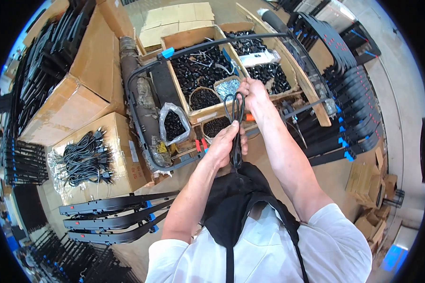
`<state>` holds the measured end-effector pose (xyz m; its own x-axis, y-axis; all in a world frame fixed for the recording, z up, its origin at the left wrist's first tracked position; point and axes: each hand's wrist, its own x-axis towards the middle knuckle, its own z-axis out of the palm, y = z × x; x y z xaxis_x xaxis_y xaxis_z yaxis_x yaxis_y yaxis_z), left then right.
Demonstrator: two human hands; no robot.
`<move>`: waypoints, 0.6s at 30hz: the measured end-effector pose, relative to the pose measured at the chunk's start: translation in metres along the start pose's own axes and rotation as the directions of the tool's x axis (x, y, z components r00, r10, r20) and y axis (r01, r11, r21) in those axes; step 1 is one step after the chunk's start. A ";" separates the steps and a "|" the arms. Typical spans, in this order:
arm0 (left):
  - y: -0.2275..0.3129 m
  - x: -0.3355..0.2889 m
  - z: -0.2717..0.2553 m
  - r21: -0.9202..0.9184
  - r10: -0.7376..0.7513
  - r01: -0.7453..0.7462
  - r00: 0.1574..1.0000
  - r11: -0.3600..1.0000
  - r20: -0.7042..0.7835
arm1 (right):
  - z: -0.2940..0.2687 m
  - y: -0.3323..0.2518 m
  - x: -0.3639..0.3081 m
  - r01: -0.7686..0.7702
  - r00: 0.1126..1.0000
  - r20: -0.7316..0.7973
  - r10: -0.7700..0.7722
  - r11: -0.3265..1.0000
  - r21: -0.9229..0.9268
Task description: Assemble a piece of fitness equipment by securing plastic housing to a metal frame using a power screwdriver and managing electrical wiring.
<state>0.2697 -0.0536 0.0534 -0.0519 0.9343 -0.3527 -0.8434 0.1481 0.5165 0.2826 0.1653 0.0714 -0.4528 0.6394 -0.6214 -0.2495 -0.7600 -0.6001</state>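
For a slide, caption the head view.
Bare left hand grips a looped black cable, right hand at its upper loops, near wooden bins of small black parts.

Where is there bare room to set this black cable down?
Bare floor shows between the right arm, black frames and cardboard boxes; the cardboard sheet beyond the wooden bin looks bare. The bin, full of black parts, is crowded.

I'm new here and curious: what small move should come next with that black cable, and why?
Perhaps the right hand should gather the upper loops of the black cable: they stand apart above the left hand, which grips it lower.
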 end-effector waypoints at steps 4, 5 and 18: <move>0.000 -0.006 0.017 0.015 -0.136 0.136 0.991 0.991 0.006 | -0.018 -0.033 0.021 0.089 0.986 -0.148 -0.072 0.990 0.111; -0.001 -0.008 0.019 0.075 -0.169 0.168 0.986 0.983 0.008 | -0.018 -0.044 0.021 0.103 0.983 -0.165 -0.084 0.989 0.108; -0.021 -0.066 0.060 0.861 -0.005 0.109 0.992 0.497 -0.123 | -0.056 -0.136 0.023 0.265 0.964 -0.073 -0.257 0.954 0.142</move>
<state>0.3232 -0.0992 0.1127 -0.1131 0.8865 -0.4487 0.0356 0.4549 0.8898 0.3544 0.2898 0.1108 -0.3098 0.8201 -0.4811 -0.4799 -0.5717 -0.6654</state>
